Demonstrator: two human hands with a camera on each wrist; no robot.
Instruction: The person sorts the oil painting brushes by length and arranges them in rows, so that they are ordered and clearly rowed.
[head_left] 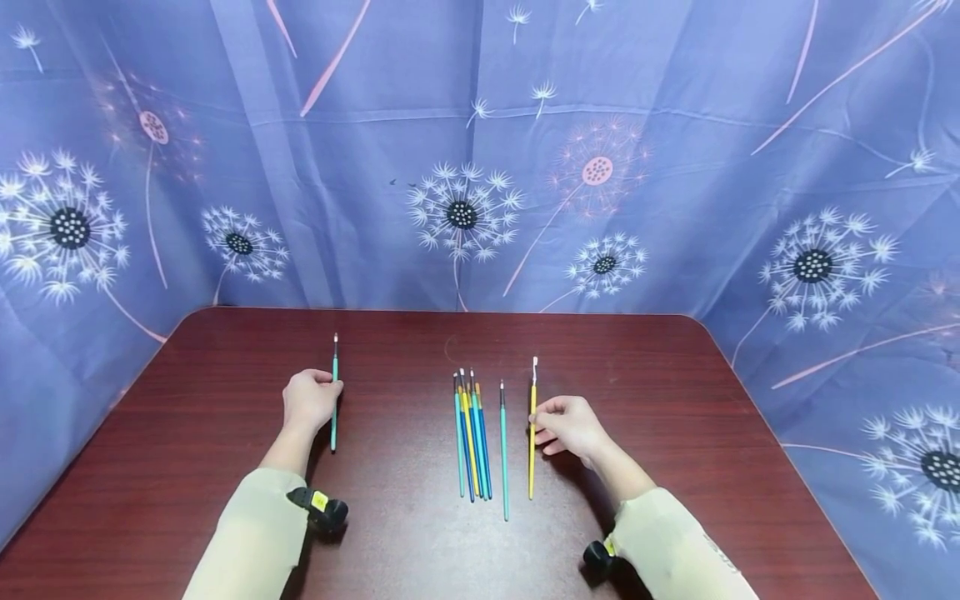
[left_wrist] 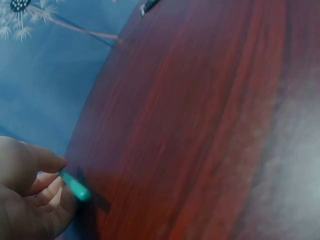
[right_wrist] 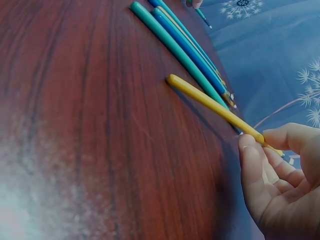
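Note:
My left hand pinches a teal paintbrush between thumb and fingers, its bristle end pointing to the far edge. In the left wrist view the teal handle end sticks out past the fingertips. On the right, my right hand pinches a yellow paintbrush with a pale tip. The right wrist view shows the yellow handle slanting over the table from thumb and forefinger. Between the hands lies a bunch of blue, teal and yellow paintbrushes. A single teal paintbrush lies just right of that bunch.
The dark red wooden table has rounded far corners. A blue curtain with dandelion prints hangs behind it and along both sides. Each sleeve carries a small black wrist camera, one at the left cuff and one at the right.

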